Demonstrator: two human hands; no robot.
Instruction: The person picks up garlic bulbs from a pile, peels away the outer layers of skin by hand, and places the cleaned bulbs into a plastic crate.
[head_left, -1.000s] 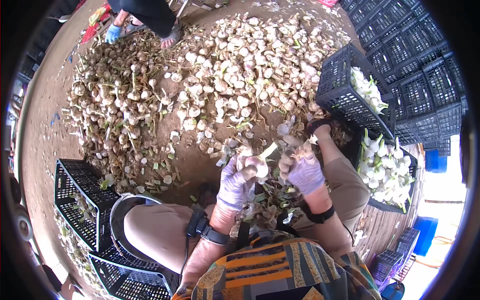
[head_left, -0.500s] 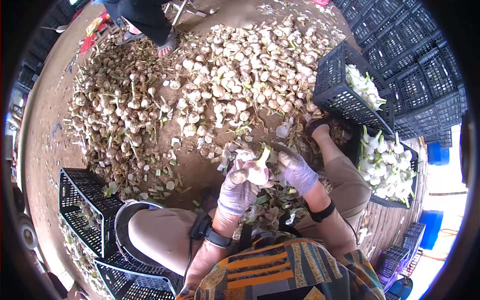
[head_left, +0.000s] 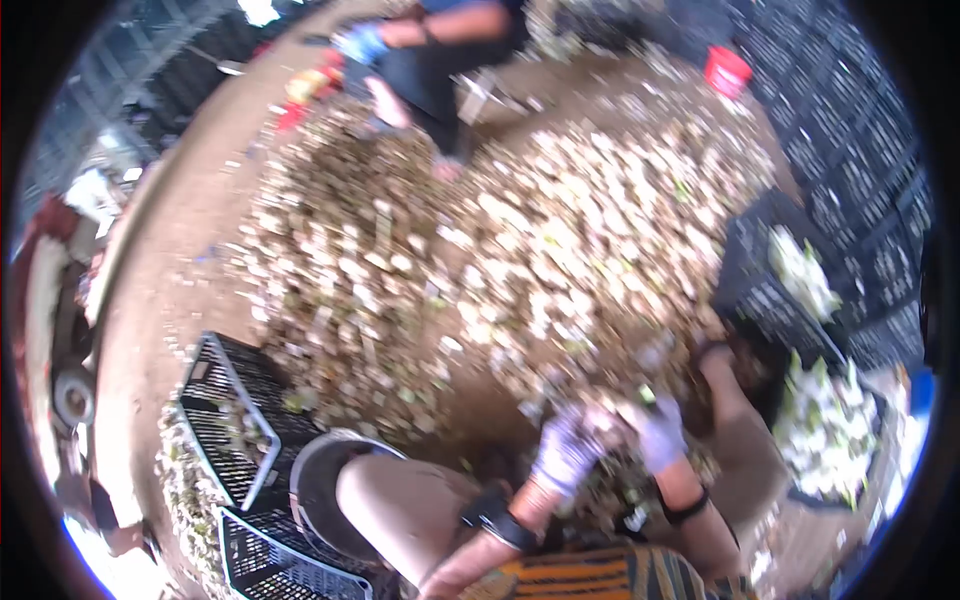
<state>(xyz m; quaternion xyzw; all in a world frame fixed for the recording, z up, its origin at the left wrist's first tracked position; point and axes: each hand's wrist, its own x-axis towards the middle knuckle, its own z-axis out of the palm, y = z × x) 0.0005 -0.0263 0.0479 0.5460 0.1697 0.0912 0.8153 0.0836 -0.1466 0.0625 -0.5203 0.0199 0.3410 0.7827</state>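
Left hand: in a pale glove, the left hand (head_left: 566,450) is curled against the near side of a garlic bulb (head_left: 609,420); blur hides the exact finger placement.
Right hand: the right hand (head_left: 660,434) is close on the bulb's other side; whether it pinches anything or only rests there, cannot tell.
Bulb position: between the two hands, low and in front of the body, presumably because one hand can steady it there while the other reaches it easily.
Legs: left knee (head_left: 385,500) and right leg (head_left: 745,440) apart, which leaves working room between them.
Ground: a pale heap (head_left: 590,230) and a darker heap (head_left: 345,270) spread ahead, likely placed for forward reach.
Right side: a tilted black crate (head_left: 748,275) bears white bulbs, with more white bulbs (head_left: 825,430) below; probably kept beside the leg for convenience.
Left side: an open crate (head_left: 205,400) and a round tub (head_left: 300,490) by the knee.
Background: a co-worker's blue-gloved hand (head_left: 360,42), well apart.
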